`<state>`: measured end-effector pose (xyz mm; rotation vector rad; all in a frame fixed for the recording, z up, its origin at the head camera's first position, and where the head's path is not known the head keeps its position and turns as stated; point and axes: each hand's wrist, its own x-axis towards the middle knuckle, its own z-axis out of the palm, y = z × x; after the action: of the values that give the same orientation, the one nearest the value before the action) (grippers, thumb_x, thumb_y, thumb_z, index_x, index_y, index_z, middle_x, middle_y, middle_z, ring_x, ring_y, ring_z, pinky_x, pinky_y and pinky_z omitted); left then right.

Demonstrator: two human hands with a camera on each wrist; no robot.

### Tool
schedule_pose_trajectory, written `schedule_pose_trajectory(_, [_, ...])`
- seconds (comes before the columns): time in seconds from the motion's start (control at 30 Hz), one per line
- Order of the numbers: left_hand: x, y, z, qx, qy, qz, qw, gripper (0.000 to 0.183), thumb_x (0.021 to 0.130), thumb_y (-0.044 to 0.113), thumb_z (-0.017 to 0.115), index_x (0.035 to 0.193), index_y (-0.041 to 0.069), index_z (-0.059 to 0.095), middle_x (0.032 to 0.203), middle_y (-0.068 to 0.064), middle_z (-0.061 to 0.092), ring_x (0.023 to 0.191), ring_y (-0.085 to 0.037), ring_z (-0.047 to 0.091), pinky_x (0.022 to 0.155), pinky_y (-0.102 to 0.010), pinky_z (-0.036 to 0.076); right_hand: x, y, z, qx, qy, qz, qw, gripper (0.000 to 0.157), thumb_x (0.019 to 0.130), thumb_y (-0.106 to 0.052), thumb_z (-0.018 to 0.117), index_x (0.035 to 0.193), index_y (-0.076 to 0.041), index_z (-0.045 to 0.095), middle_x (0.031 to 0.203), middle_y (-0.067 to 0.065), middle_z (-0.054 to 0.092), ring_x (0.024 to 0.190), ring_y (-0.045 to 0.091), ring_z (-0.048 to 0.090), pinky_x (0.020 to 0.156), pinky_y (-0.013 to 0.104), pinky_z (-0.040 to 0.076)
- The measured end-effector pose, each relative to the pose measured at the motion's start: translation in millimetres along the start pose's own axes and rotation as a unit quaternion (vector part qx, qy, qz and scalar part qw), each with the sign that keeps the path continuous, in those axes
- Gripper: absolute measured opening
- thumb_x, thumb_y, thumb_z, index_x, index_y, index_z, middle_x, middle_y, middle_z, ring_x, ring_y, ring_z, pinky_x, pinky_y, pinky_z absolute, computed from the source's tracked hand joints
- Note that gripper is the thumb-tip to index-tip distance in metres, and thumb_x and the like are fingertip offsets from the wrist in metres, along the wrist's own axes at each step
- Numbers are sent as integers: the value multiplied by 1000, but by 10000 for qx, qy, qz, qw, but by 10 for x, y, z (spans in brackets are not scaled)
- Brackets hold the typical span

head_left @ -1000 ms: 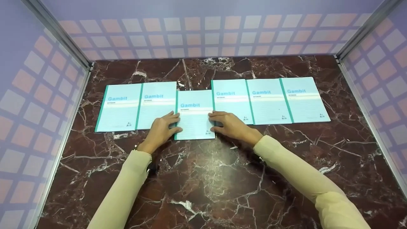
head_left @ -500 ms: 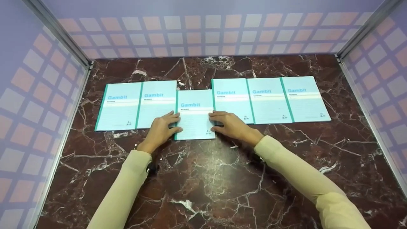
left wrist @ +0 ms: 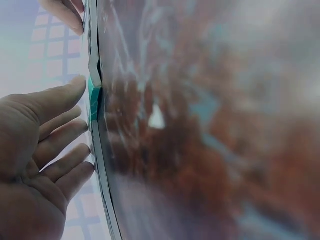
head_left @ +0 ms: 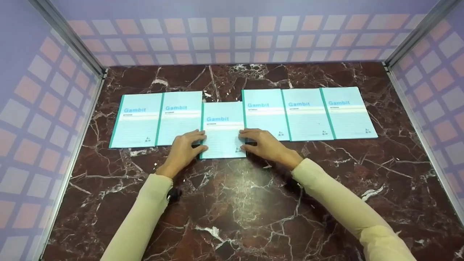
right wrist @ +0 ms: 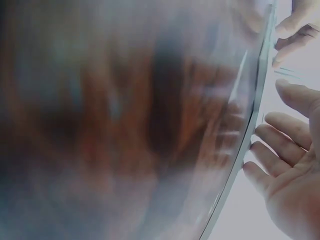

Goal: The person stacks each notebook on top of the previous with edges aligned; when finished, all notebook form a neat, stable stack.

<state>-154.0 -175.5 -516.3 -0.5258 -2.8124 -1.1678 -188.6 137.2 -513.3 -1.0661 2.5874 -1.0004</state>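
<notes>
A pale turquoise notebook (head_left: 223,132) with a green spine and "Gambit" on its cover lies flat in the middle of a row, set nearer the person than its neighbours. On its spine edge rest the loosely spread fingertips of my left hand (head_left: 184,149). My right hand (head_left: 262,145) touches the opposite edge, its fingers also covering part of the adjoining notebook (head_left: 262,108). In the left wrist view the left hand (left wrist: 42,145) has relaxed fingers meeting the notebooks' cover side by the green spine (left wrist: 94,102). The right wrist view shows the right hand (right wrist: 290,155) likewise, fingers parted.
Two matching notebooks lie to the left, including the far-left one (head_left: 136,128). Others continue to the right, up to the far-right notebook (head_left: 349,123). All lie on a dark red marble-patterned table (head_left: 239,203), enclosed by lilac checked walls (head_left: 239,9) at the back and sides.
The right hand has shifted very slightly toward the person. The left hand keeps its place at the spine, and the notebooks lie as before.
</notes>
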Motion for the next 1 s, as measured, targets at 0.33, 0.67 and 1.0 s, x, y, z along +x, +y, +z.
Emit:
schedule_pose_trajectory(0.33, [-183, -12, -22, -62, 1137, 195, 9933, 13, 87, 1, 87, 99, -1, 82, 98, -16, 79, 91, -35, 76, 84, -51, 63, -243, -72, 21, 345, 452, 151, 9983, 38, 99, -11, 77, 133, 3, 70, 130, 18, 72, 122, 36, 67, 109, 47, 52])
schedule_pose_trajectory(0.67, [-321, 31, -17, -515, 915, -805, 9912, 18, 86, 2, 89, 103, 1, 82, 96, -13, 80, 81, -28, 77, 75, -46, 64, -352, -125, 17, 659, 314, 731, 9946, 39, 98, -13, 78, 135, -2, 72, 123, 16, 75, 88, 20, 69, 86, 38, 62])
schedule_pose_trajectory(1.0, [-353, 95, 50, -171, 1012, -759, 9918, 16, 86, 5, 88, 102, 5, 86, 99, -12, 81, 75, -27, 76, 66, -38, 60, -372, -145, 54, 653, 366, 403, 9964, 36, 99, -9, 77, 133, 1, 72, 121, 19, 75, 83, 21, 67, 80, 35, 62])
